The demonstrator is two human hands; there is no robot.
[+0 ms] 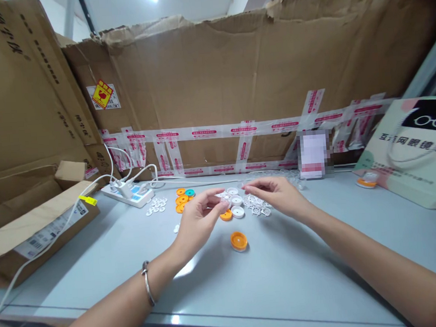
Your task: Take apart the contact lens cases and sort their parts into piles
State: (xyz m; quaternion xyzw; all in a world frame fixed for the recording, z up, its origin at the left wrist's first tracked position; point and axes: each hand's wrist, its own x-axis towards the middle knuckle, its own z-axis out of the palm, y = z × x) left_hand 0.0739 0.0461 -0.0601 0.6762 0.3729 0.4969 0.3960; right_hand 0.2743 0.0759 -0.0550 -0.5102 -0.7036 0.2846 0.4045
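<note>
My left hand (199, 217) hovers over the grey table (285, 273), fingers pinched on a small white plastic piece near the fingertips. My right hand (276, 194) reaches toward it from the right, its fingers curled over a heap of small white plastic parts (257, 206). What the right fingers hold, if anything, I cannot make out. Between the hands lie white round caps (238, 211) and an orange disc (226, 215). Another orange disc (239, 240) lies nearer to me. A cluster of orange discs with one teal disc (183, 199) sits left of them.
A white power strip (128, 193) with plugs and cables lies at the back left, small white discs (156, 205) beside it. An open cardboard box (39, 221) stands at the left, a cardboard wall (235, 82) behind, and a printed paper bag (411, 155) at the right.
</note>
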